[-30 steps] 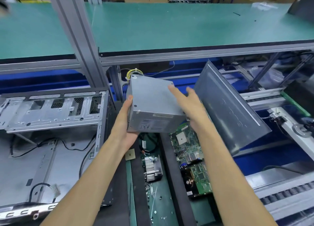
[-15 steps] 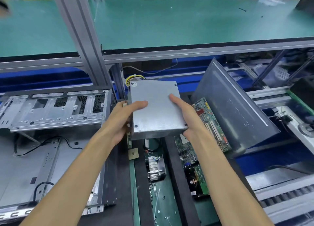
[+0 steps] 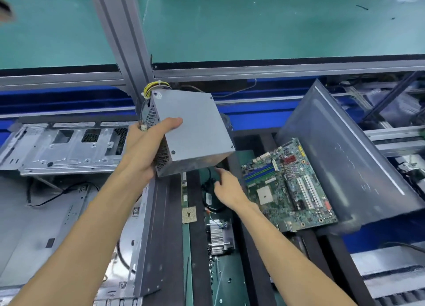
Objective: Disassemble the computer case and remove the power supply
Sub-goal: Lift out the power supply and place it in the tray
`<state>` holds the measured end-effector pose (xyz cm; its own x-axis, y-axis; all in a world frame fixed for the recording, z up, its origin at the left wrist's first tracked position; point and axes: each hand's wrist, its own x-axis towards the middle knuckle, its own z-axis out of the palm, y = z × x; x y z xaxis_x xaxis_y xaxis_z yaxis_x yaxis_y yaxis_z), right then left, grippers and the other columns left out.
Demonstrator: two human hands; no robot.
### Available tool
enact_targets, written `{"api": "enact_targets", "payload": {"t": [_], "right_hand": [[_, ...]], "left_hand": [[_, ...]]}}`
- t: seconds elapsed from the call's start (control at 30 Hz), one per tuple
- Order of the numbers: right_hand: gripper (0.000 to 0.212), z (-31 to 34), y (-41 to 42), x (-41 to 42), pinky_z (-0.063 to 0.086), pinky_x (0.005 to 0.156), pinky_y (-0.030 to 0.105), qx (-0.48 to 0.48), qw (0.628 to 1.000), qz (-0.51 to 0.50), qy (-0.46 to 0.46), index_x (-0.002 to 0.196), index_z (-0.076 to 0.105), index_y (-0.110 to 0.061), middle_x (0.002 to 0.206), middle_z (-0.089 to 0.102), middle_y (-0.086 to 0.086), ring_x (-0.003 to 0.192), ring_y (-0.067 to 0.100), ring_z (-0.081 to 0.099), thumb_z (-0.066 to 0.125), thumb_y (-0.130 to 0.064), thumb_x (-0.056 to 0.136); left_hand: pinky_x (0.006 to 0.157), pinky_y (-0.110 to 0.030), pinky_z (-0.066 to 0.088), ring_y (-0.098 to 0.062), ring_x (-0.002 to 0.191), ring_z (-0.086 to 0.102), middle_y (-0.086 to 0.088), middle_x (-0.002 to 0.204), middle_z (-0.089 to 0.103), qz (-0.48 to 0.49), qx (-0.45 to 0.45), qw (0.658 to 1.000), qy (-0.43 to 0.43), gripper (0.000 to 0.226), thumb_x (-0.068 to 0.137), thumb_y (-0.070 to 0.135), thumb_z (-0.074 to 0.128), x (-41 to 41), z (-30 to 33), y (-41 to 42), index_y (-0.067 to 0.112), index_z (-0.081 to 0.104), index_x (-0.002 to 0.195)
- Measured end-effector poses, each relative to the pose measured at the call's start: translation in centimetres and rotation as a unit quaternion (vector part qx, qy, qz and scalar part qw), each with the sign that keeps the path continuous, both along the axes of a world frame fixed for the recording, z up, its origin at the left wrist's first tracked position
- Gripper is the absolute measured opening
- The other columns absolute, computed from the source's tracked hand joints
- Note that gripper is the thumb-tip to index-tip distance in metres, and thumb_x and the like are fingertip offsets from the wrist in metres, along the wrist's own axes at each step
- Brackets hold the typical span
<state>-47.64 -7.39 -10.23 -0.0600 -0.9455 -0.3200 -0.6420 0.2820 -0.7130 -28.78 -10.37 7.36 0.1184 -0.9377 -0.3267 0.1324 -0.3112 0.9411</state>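
Head view: left hand (image 3: pixel 140 151) grips power supply (image 3: pixel 193 131) above opened computer case (image 3: pixel 57 190).

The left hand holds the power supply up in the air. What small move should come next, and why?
Probably the right hand should close on the black cable beneath the power supply and move it clear. The left hand alone grips the box above the tray, and the right fingers already reach that cable, which may still hang from the unit.
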Motion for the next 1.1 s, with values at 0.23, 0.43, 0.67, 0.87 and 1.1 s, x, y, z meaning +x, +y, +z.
{"api": "enact_targets", "payload": {"t": [0.23, 0.43, 0.67, 0.87, 1.1], "right_hand": [[0.061, -3.2, -3.9, 1.7, 0.019, 0.121, 0.040, -0.050, 0.980, 0.096, 0.169, 0.153, 0.028, 0.000, 0.161, 0.025, 0.016, 0.150, 0.034, 0.019, 0.050, -0.021, 0.101], [0.061, -5.3, -6.2, 2.6, 0.010, 0.123, 0.053, 0.054, 0.976, 0.125, 0.172, 0.161, 0.010, -0.010, 0.168, 0.006, 0.010, 0.154, 0.036, -0.001, 0.035, -0.024, 0.107], [0.060, -6.5, -7.0, 2.8, 0.009, 0.123, 0.054, 0.098, 0.962, 0.143, 0.209, 0.160, 0.015, -0.013, 0.168, 0.012, 0.010, 0.153, 0.044, 0.003, 0.038, -0.019, 0.105], [0.066, -7.5, -7.7, 3.2, 0.023, 0.118, 0.052, 0.116, 0.943, 0.148, 0.275, 0.157, 0.026, -0.014, 0.162, 0.024, 0.015, 0.148, 0.044, 0.018, 0.052, -0.013, 0.096], [0.049, -8.2, -8.2, 3.4, 0.038, 0.105, 0.043, 0.033, 0.912, 0.164, 0.375, 0.146, 0.043, -0.022, 0.153, 0.043, 0.008, 0.141, 0.036, 0.035, 0.049, -0.022, 0.098]], "left_hand": [[0.049, -0.021, 0.053, -0.009, 0.075, 0.074, 0.003, 0.097, 0.078, 0.018, 0.017, 1.000, -0.017, 0.069, 0.070, 0.034, 0.086, 1.3, -1.1, -0.3, 0.016, 0.054, 0.128], [0.047, -0.020, 0.051, -0.007, 0.072, 0.073, 0.001, 0.101, 0.077, 0.025, 0.028, 0.999, -0.033, 0.077, 0.066, 0.037, 0.088, 1.2, -1.4, -0.4, 0.016, 0.053, 0.131], [0.073, -0.036, 0.060, -0.014, 0.089, 0.074, 0.004, 0.105, 0.075, 0.053, 0.008, 0.998, -0.044, 0.083, 0.058, 0.035, 0.093, -1.2, -2.3, -0.8, 0.021, 0.048, 0.125], [0.085, -0.042, 0.059, -0.012, 0.094, 0.071, 0.010, 0.106, 0.071, 0.050, -0.019, 0.991, -0.119, 0.098, 0.046, 0.046, 0.092, -1.9, -3.3, -1.1, 0.023, 0.045, 0.130], [0.098, -0.045, 0.052, -0.018, 0.111, 0.063, 0.007, 0.123, 0.062, 0.030, -0.029, 0.982, -0.183, 0.120, 0.039, 0.058, 0.087, -2.9, -4.3, -1.9, 0.030, 0.033, 0.142]]}}
